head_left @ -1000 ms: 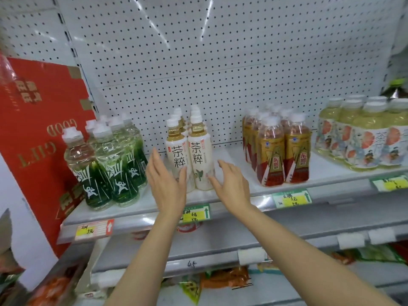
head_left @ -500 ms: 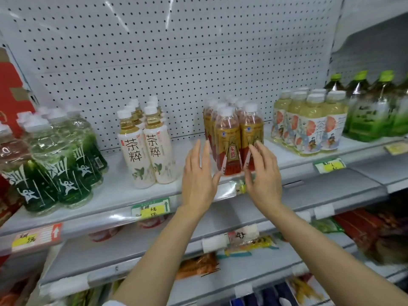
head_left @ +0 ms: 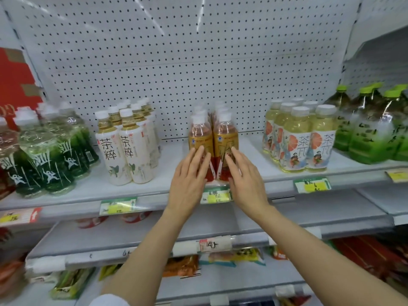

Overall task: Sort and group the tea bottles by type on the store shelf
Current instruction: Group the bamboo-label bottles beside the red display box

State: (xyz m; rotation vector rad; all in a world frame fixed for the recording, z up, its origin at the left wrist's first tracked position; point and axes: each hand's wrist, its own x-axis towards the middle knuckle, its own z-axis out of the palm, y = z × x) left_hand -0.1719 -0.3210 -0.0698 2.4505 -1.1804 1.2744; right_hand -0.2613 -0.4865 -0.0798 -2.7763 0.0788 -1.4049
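Two rows of amber tea bottles [head_left: 213, 138] with gold and red labels stand mid-shelf. My left hand [head_left: 188, 180] lies flat with straight fingers on the front left bottle. My right hand [head_left: 245, 180] does the same on the front right bottle. To the left stand white-labelled tea bottles [head_left: 127, 146] and dark green-labelled bottles [head_left: 55, 151]. On the right are pale yellow bottles [head_left: 302, 138] with orange fruit labels, then large green-capped bottles [head_left: 371, 129].
The grey shelf [head_left: 167, 173] has bare gaps on both sides of the amber group. Price tags [head_left: 215, 196] line its front edge. A red carton [head_left: 15, 85] stands at far left. Lower shelves [head_left: 220, 244] hold snack packets.
My view and both hands moved right, from the white-labelled bottles to the amber ones. Both hands now touch the front amber bottles.
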